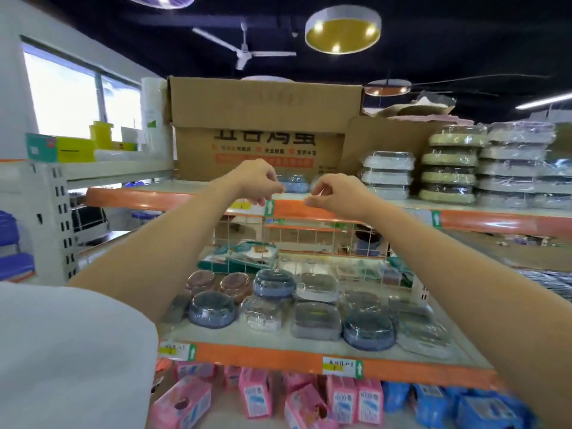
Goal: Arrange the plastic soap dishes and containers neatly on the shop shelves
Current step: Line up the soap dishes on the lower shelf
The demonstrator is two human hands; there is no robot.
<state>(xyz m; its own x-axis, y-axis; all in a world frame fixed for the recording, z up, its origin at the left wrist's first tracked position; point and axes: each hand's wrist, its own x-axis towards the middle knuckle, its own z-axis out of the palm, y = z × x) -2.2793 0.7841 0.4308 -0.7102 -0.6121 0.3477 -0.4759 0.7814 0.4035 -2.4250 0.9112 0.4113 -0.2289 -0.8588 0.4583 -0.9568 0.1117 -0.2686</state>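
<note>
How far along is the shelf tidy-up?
Done: wrapped stacks stand in neat columns on the top shelf, right of the cardboard box. In hand: left hand and right hand are raised at a blue dish there; whether they grip it is unclear. Left: soap dishes on the middle shelf lie in loose, uneven rows.

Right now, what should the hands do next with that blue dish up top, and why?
Probably nudge the blue dish back and straighten it. Both hands, left and right, are raised at the top shelf edge with curled fingers right in front of it. It sits alone before the box, while the stacks beside it are tidy. Whether the fingers hold it is unclear.
</note>
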